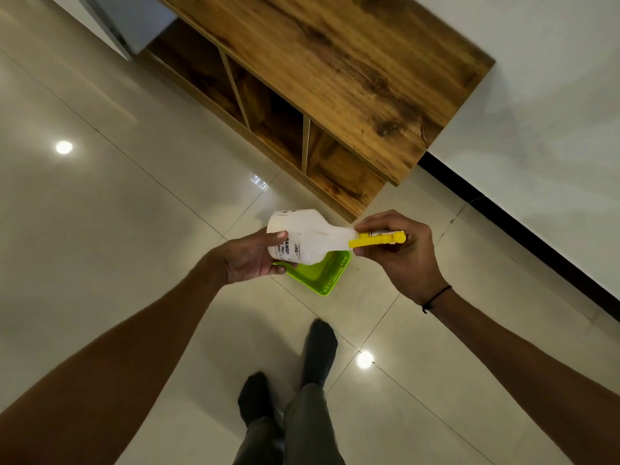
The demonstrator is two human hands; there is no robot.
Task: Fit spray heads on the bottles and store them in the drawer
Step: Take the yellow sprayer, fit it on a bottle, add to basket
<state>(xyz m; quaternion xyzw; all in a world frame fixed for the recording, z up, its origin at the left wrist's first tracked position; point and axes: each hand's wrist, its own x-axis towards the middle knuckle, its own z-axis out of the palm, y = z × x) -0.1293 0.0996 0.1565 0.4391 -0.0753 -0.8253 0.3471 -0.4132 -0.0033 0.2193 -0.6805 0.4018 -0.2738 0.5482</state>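
I hold a white plastic bottle (307, 234) on its side in front of me, above the floor. My left hand (250, 256) grips its base, with the thumb on the printed label. My right hand (399, 255) is closed around the yellow spray head (377, 240), which sits at the bottle's neck and points right. My fingers hide the joint between head and neck.
A lime green tray (322, 275) lies on the glossy tiled floor (134, 203) right below the bottle. A low wooden cabinet (352, 68) with open compartments (268, 119) stands ahead against the white wall. My legs and dark socks (318, 347) are at the bottom.
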